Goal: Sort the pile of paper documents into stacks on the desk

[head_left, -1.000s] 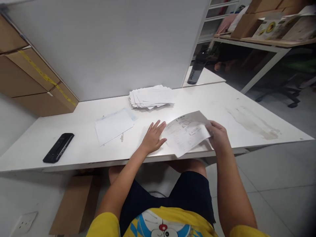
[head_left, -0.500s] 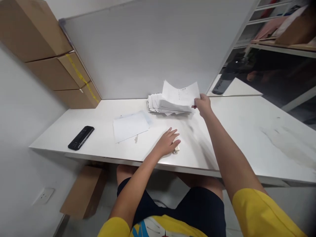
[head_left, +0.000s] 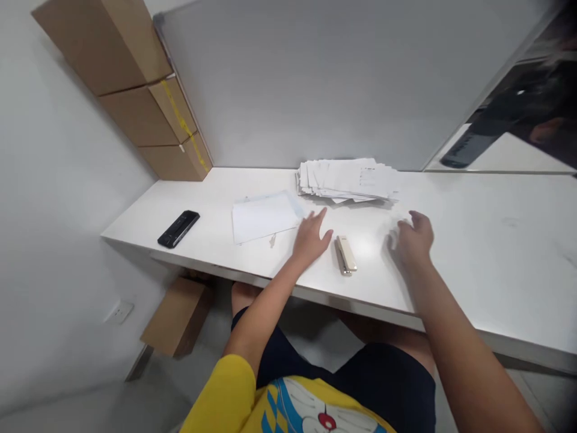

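My left hand (head_left: 311, 236) is over the desk with fingers spread, holding nothing, between the loose sheets of paper (head_left: 261, 219) and a cream stapler (head_left: 347, 253). The stapler lies on the desk just right of that hand, not touched. My right hand (head_left: 415, 240), slightly blurred, is farther right with loosely bent fingers, thumb and forefinger apart and nothing seen between them. Behind both hands a thick, uneven stack of papers (head_left: 347, 177) rests against the whiteboard's foot.
A black phone (head_left: 178, 229) lies on the left of the white desk (head_left: 487, 258). Cardboard boxes (head_left: 148, 114) are piled in the left corner, and another box (head_left: 175, 316) stands under the desk. A whiteboard (head_left: 324, 90) closes off the back; a dark bottle (head_left: 466, 146) is beyond it at right.
My right hand has let go of the paper, which now lies flat on the stack, and has drawn back toward me. My left hand has come off the stapler. The view has shifted right.
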Available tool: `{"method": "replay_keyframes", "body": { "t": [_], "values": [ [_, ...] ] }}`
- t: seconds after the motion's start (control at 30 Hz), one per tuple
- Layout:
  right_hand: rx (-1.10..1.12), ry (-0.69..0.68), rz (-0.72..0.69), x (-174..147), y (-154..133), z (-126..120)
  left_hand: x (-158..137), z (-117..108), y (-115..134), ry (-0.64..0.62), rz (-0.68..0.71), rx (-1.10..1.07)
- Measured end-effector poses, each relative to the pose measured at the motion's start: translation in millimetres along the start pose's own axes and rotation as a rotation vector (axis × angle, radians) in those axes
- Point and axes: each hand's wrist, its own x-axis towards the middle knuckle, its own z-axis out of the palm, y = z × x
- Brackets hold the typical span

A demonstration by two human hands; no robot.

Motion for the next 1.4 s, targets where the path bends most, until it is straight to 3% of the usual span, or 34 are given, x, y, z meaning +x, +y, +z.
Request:
{"method": "replay_keyframes", "body": {
  "t": [0.13,0.2,0.37,0.8,1.13,1.4],
  "values": [
    [-0.011,-0.028,0.062,-10.9,-3.5,-7.5,-3.3,-31.7,-39.0,0.058,-0.292,0.336],
    [-0.034,-0.052,0.060,-13.6,-10.2,-6.7,-7.6,-41.1,-55.8,0.040,-0.337,0.432],
    [-0.025,-0.069,0.059,-12.0,-12.5,-3.8,-8.4,-38.5,-63.3,0.073,-0.252,0.531],
    [0.033,-0.123,0.036,-6.6,-5.9,-1.8,-14.5,-38.2,-56.4,0.056,-0.049,0.358],
    [-0.041,-0.171,0.039,-12.4,-15.7,-3.1,-12.5,-41.0,-48.3,0.069,-0.134,0.497],
    [-0.034,-0.180,0.017,-14.1,-19.2,-2.2,-16.5,-43.8,-42.8,0.070,-0.002,0.484]
  ]
}}
